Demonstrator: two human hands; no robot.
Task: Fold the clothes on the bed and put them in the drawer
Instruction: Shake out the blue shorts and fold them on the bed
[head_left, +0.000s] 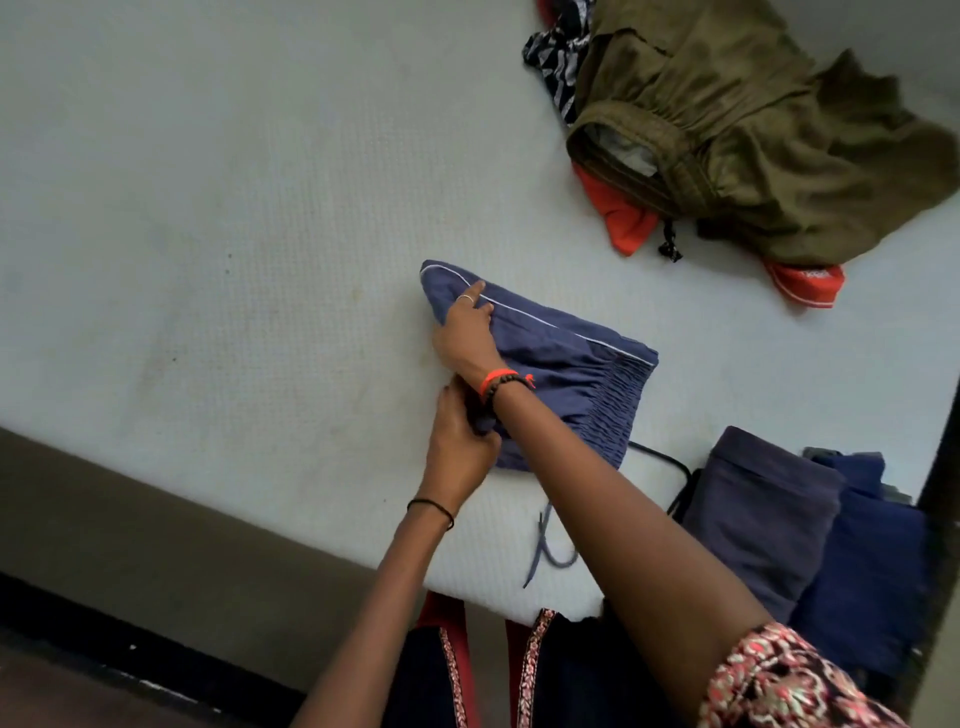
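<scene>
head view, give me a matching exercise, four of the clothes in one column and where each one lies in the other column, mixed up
Things
1. blue shorts
2. olive garment
3. orange cloth
4. folded dark-blue stack

Places
a. sticks out from under another garment
b. at the near right edge of the bed, beside the person
c. mid-bed, under the left hand and right hand
d. crumpled on top of the far heap

Pairs: 1-c, 2-d, 3-a, 4-b
</scene>
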